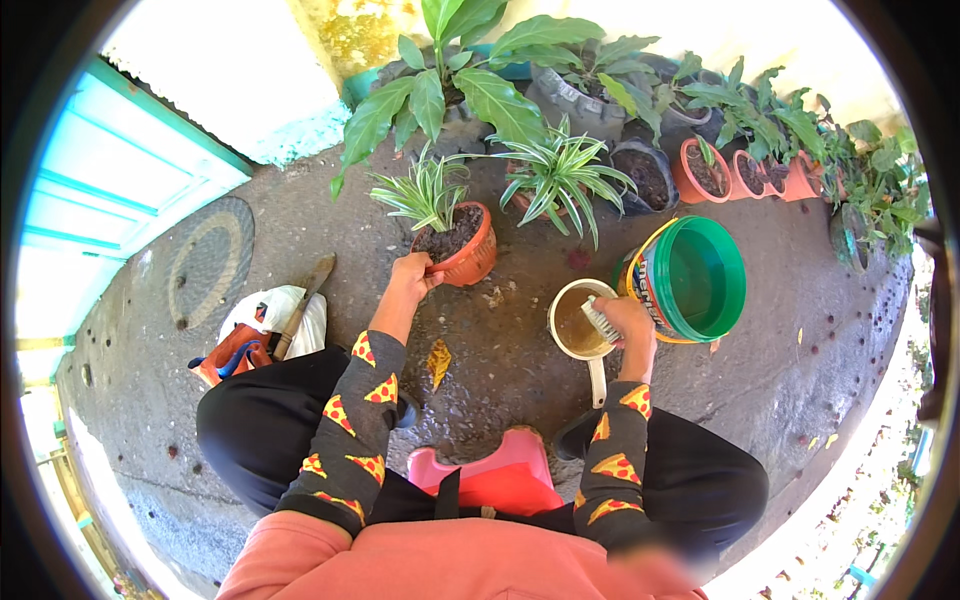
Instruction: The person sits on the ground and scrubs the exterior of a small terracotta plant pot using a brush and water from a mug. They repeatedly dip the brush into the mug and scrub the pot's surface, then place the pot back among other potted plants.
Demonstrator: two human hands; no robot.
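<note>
My left hand (417,275) grips the near rim of a terracotta-coloured pot (474,251), tilted slightly and holding soil and a spider plant (427,191) with white-edged leaves. In my right hand (628,322) is a scrubbing brush (601,321), held over a white long-handled dipper (598,384) of brownish water. The dipper stands on the ground, its handle towards me. Just right of it is a green bucket (661,285) with water inside. A second spider plant (559,176) stands behind, right of the held pot.
A trowel (304,307) lies on a white bag (310,330) by my left knee. Potted plants, some in tyre planters (574,101), and orange pots (703,176) line the wall. A yellow leaf (439,363) lies before the pink stool (525,450) under me.
</note>
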